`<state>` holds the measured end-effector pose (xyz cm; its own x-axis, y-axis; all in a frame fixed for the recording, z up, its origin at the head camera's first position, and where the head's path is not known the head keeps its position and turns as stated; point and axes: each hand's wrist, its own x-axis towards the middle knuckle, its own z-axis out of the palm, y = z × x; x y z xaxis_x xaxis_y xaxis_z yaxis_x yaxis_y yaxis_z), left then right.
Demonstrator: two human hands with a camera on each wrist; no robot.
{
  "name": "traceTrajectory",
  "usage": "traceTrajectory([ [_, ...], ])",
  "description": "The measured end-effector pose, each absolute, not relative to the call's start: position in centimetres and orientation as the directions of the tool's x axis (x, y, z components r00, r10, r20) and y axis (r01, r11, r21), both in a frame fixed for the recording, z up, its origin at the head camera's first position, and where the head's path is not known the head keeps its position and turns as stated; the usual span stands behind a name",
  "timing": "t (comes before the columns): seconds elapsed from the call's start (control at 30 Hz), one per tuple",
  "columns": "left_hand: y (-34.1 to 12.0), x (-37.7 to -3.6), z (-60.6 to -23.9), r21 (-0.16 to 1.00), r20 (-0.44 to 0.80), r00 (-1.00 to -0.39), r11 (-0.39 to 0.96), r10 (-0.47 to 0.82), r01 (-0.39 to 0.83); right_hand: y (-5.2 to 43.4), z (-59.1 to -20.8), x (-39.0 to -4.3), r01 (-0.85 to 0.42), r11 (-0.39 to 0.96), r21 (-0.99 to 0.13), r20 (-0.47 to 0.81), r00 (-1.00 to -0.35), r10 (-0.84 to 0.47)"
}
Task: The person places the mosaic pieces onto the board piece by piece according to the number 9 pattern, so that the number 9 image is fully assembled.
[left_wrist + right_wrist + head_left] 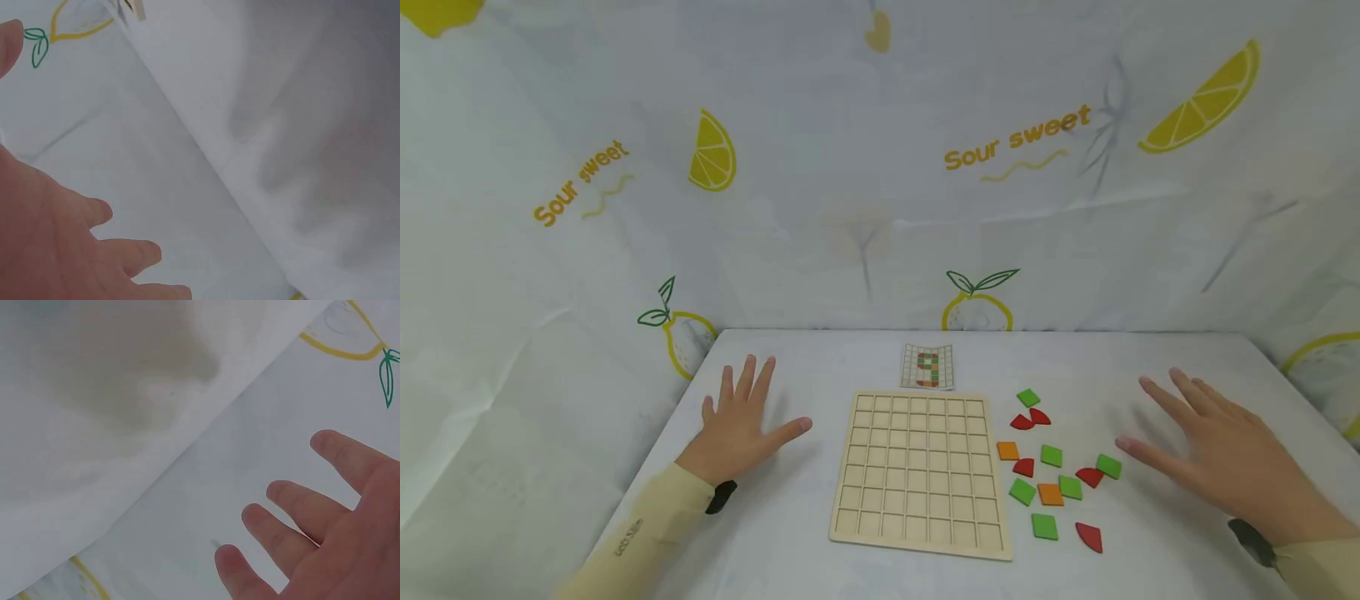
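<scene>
Looking down at a pale wooden grid board (pixel 919 472) with shallow square pockets, flat on a smooth white table (pixel 1150 367). Just right of it I've got a loose scatter of thin matte tiles (pixel 1051 479): green and orange squares, red quarter-round wedges. A small printed pattern card (pixel 928 366) sits just behind the board. My left hand (pixel 741 427) is spread flat left of the board, and my right hand (pixel 1221 450) hovers fingers-straight beside the tiles, holding nothing. Crinkly lemon-print cloth (pixel 880 167) walls it all in.
</scene>
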<state>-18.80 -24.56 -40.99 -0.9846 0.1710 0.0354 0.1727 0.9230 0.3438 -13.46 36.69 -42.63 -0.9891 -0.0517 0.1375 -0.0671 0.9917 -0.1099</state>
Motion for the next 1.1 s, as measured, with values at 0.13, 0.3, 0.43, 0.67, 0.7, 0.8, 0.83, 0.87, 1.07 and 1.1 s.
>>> traceTrajectory([
  [0.13, -22.5, -19.3, -41.3, 0.393, 0.069, -0.980, 0.898, 0.186, 0.198, 34.1, -41.1, -14.6, -0.122, 0.987, -0.106, 0.134, -0.985, -0.108],
  [0.3, -19.4, -19.4, -40.8, 0.481, 0.047, -0.987, 0.862, 0.157, 0.160, 30.5, -40.0, -16.0, -0.218, 0.962, -0.164, 0.117, -0.973, -0.200],
  [0.43, -17.1, -19.4, -40.7, 0.519, 0.000, -0.993, 0.849, 0.118, 0.101, 27.8, -39.7, -17.0, -0.295, 0.935, -0.197, 0.108, -0.954, -0.278],
  [0.67, -14.7, -19.8, -41.2, 0.513, -0.037, -0.992, 0.854, 0.116, 0.081, 24.5, -39.4, -18.8, -0.394, 0.891, -0.226, 0.133, -0.919, -0.372],
  [0.7, -14.5, -19.8, -41.3, 0.514, -0.043, -0.992, 0.854, 0.117, 0.079, 24.1, -39.5, -19.0, -0.398, 0.886, -0.236, 0.127, -0.917, -0.378],
  [0.8, -14.2, -19.9, -41.6, 0.514, -0.071, -0.991, 0.856, 0.111, 0.059, 23.5, -39.9, -19.5, -0.399, 0.882, -0.251, 0.086, -0.917, -0.390],
  [0.83, -14.1, -19.9, -41.7, 0.521, -0.084, -0.990, 0.852, 0.111, 0.051, 23.4, -40.0, -19.6, -0.396, 0.882, -0.255, 0.072, -0.917, -0.392],
  [0.87, -14.1, -19.9, -41.8, 0.526, -0.099, -0.989, 0.850, 0.112, 0.044, 23.3, -40.1, -19.7, -0.396, 0.882, -0.255, 0.059, -0.917, -0.394],
  [1.07, -14.4, -20.2, -42.2, 0.575, -0.141, -0.981, 0.818, 0.136, 0.031, 23.4, -40.6, -20.1, -0.390, 0.888, -0.245, 0.026, -0.918, -0.396],
  [1.1, -14.4, -20.2, -42.2, 0.582, -0.145, -0.980, 0.812, 0.139, 0.029, 23.4, -40.7, -20.1, -0.387, 0.889, -0.246, 0.024, -0.919, -0.394],
])
